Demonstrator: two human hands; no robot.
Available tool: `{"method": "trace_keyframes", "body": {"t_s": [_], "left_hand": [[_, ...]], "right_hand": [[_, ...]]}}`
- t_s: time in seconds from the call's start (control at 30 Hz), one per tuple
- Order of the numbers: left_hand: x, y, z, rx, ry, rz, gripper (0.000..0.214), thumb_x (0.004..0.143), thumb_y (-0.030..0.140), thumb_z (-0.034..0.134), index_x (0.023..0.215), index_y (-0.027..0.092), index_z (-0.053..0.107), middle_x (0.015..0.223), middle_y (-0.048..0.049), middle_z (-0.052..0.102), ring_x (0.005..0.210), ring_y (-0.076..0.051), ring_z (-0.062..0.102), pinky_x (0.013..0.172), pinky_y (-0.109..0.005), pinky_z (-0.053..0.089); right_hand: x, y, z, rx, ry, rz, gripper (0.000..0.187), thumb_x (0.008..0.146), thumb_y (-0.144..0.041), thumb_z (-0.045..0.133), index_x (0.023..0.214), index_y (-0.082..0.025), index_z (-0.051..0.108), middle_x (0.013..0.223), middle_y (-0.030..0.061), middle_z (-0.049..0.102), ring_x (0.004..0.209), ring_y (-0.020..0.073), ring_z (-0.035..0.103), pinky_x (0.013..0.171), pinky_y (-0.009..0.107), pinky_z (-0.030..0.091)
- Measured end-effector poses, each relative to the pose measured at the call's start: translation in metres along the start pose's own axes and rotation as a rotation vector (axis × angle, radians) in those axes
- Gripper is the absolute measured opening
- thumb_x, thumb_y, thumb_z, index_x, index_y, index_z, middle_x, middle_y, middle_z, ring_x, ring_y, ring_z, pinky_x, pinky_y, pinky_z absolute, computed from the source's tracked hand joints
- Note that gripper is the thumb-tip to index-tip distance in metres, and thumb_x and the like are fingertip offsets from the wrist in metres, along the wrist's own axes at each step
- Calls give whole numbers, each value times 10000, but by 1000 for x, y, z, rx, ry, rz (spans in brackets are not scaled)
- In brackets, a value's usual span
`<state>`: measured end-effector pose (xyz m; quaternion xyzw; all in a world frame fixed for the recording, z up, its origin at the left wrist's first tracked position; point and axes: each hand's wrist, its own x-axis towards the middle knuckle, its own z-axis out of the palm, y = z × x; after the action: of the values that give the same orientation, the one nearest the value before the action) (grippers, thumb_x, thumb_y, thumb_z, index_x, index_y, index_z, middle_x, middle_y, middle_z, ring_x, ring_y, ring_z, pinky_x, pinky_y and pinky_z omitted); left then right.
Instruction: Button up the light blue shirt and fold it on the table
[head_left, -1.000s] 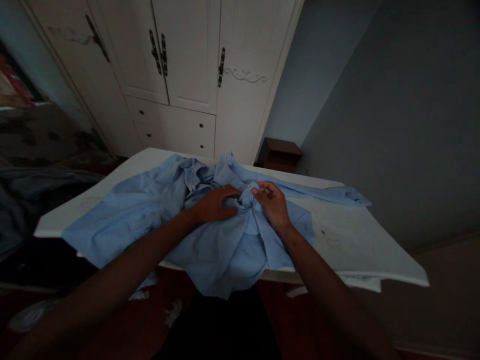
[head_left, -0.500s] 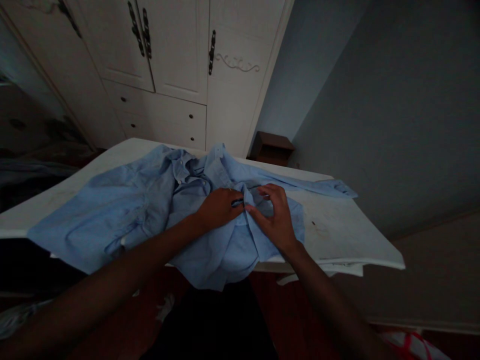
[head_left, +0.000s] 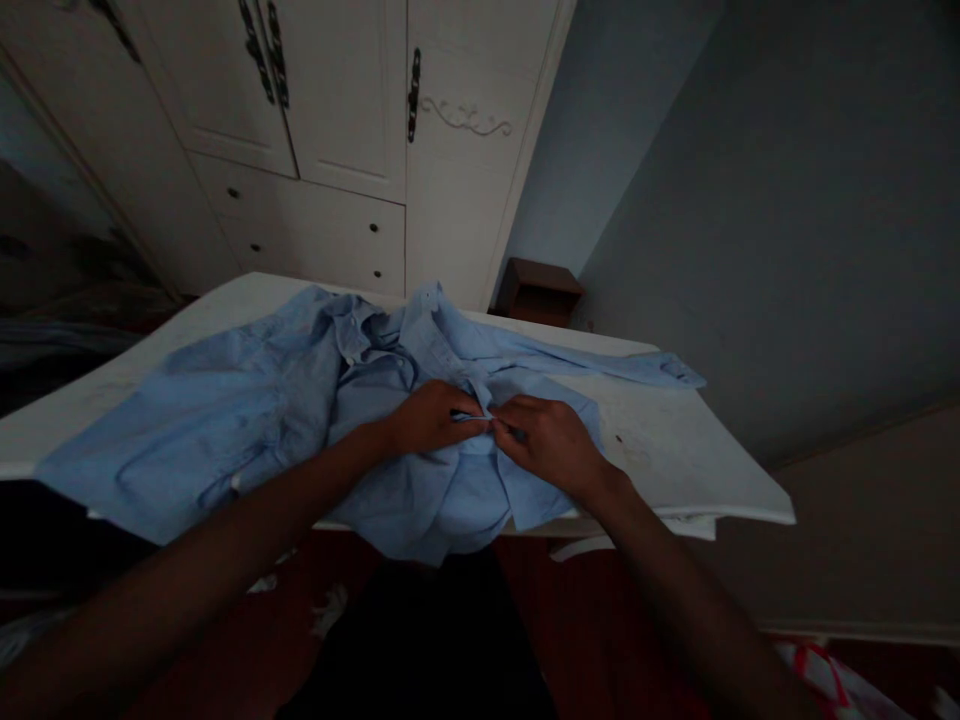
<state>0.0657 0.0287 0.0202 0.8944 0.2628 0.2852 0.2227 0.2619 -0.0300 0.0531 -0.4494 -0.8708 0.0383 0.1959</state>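
A light blue button shirt [head_left: 247,400] lies crumpled across a white table [head_left: 690,465], one sleeve stretched to the right and its hem hanging over the near edge. My left hand [head_left: 431,418] and my right hand [head_left: 547,445] meet at the shirt's front opening near the middle. Both pinch the cloth edges together, fingertips almost touching. Whatever small part sits between the fingertips is too dark to make out.
A white wardrobe [head_left: 337,130] with dark handles and drawers stands behind the table. A small brown wooden box [head_left: 538,290] sits by the grey-blue wall. Dark red floor lies below, with white scraps [head_left: 330,610] and a red-and-white thing [head_left: 825,675] at lower right.
My right hand has turned from spread on the cloth to a pinch and moved left to meet my left hand. The view has shifted a little to the right.
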Motion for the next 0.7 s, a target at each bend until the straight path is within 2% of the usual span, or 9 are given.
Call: {"method": "trace_keyframes", "body": {"t_s": [0.13, 0.2, 0.27, 0.37, 0.5, 0.6, 0.7], "left_hand": [[-1, -1, 1, 19, -35, 32, 214, 868, 310, 565, 839, 166, 721, 775, -22, 734, 715, -128, 663, 657, -203, 419], [-2, -2, 4, 96, -50, 53, 206, 849, 313, 578, 804, 169, 718, 733, -21, 722, 692, -134, 656, 639, -212, 405], [-2, -2, 6, 178, -52, 60, 178, 819, 294, 596, 753, 173, 708, 691, -17, 707, 668, -139, 645, 621, -221, 387], [-2, -2, 8, 236, -44, 49, 159, 803, 257, 581, 723, 173, 690, 672, -15, 693, 655, -138, 633, 615, -226, 373], [-1, -1, 7, 234, -64, 57, 188, 822, 280, 548, 736, 175, 677, 688, -13, 686, 675, -141, 629, 623, -226, 372], [-1, 0, 4, 222, -84, 67, 186, 825, 294, 546, 762, 177, 676, 692, -10, 679, 668, -141, 617, 611, -227, 365], [-2, 2, 1, 147, -99, 65, 212, 855, 289, 508, 826, 172, 683, 748, -20, 693, 693, -138, 621, 637, -221, 388]], "right_hand": [[-3, 4, 2, -32, 19, -27, 184, 898, -213, 549, 960, -161, 714, 856, 56, 702, 758, 148, 640, 696, 245, 450], [-4, 4, 3, -62, -12, -58, 188, 905, -238, 552, 981, -169, 710, 858, 53, 708, 763, 150, 642, 685, 242, 441], [-2, 1, 4, -119, -58, -56, 174, 900, -238, 553, 924, -181, 716, 821, 43, 706, 749, 153, 640, 665, 242, 426], [2, -6, 8, -215, -78, 53, 172, 878, -216, 553, 819, -172, 708, 793, 48, 702, 716, 163, 632, 630, 251, 401], [6, -12, 11, -253, -62, 154, 190, 874, -206, 527, 804, -145, 693, 800, 82, 692, 689, 174, 609, 615, 267, 387], [5, -7, 8, -102, -54, 136, 161, 834, -171, 546, 748, -141, 680, 739, 60, 658, 665, 158, 576, 632, 265, 391], [2, 6, 4, 255, -33, 180, 151, 797, -185, 558, 699, -147, 666, 642, 6, 600, 609, 125, 533, 596, 237, 387]]}}
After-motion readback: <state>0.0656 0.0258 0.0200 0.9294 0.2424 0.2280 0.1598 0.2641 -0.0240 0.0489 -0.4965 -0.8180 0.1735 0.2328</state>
